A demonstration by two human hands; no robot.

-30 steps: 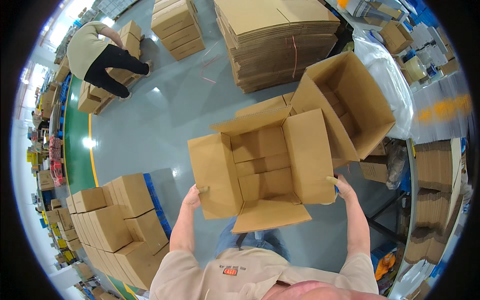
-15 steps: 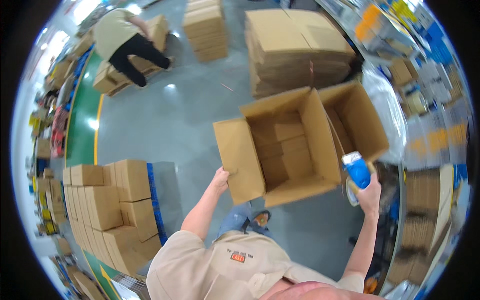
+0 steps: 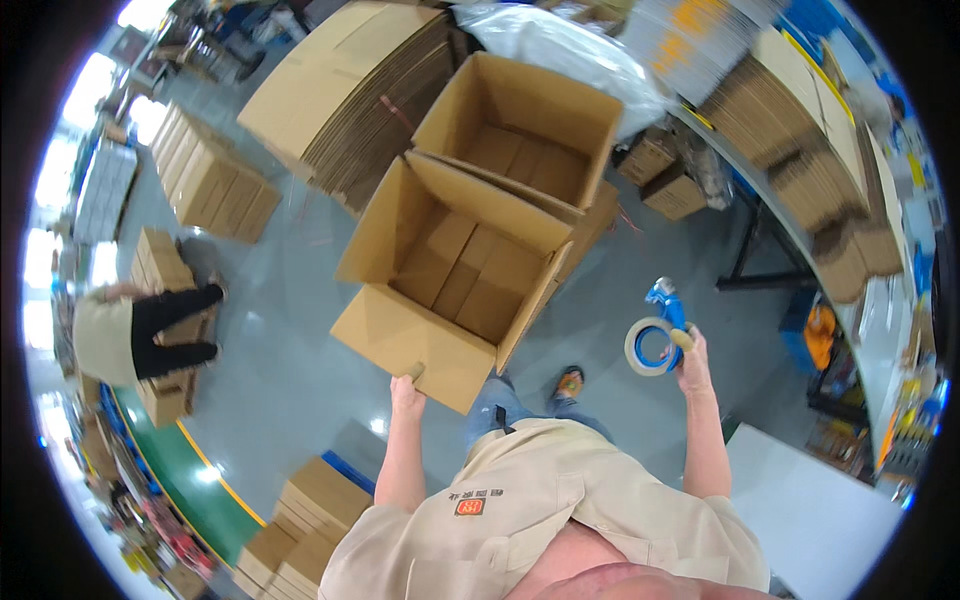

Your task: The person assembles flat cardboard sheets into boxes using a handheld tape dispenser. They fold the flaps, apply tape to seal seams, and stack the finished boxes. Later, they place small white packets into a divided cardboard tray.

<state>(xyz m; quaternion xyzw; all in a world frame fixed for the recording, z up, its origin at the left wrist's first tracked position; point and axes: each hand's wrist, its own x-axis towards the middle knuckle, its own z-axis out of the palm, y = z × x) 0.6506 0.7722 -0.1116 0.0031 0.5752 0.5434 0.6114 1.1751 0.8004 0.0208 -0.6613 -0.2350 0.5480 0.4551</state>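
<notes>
Grey floor [image 3: 300,380] is spreading below left fingers [image 3: 415,373] sensibly pinching an open, probably light, stiff carton [image 3: 375,230] by its flap [image 3: 430,342]; right fingers [image 3: 682,340] are gripping a tape dispenser [image 3: 672,312].

A co-worker [image 3: 105,335] stoops beside cartons [image 3: 160,258] at frame left — a flattened-cardboard stack [image 3: 335,75] stands left of upper centre, closed boxes [image 3: 318,500] at lower left.
</notes>
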